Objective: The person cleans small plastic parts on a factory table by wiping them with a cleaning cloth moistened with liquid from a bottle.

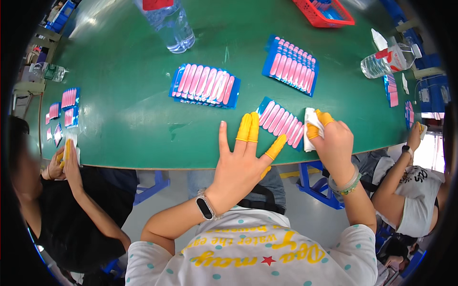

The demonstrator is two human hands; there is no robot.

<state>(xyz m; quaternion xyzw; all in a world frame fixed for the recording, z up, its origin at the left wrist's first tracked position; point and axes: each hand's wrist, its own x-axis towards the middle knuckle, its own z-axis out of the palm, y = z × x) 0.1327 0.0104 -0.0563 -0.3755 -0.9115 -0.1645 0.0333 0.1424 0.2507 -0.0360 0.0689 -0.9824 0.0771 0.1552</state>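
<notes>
A blue sheet with a row of pink, round-ended strips (281, 121) lies at a slant on the green table in front of me. My left hand (238, 164) is spread open, with yellow finger cots on several fingers; its fingertips rest at the sheet's left end and near edge. In my right hand (338, 143), also in yellow finger cots, a folded white cloth (309, 114) is pinched against the sheet's right end. Beyond the sheet lie two stacks of similar sheets, a left stack (205, 86) and a right stack (292, 66).
A clear water bottle (179, 35) stands at the back, and another bottle (389, 62) lies at the right. A red basket (329, 16) sits at the far right. People work on both sides, with more pink strip sheets (69, 97) at the left.
</notes>
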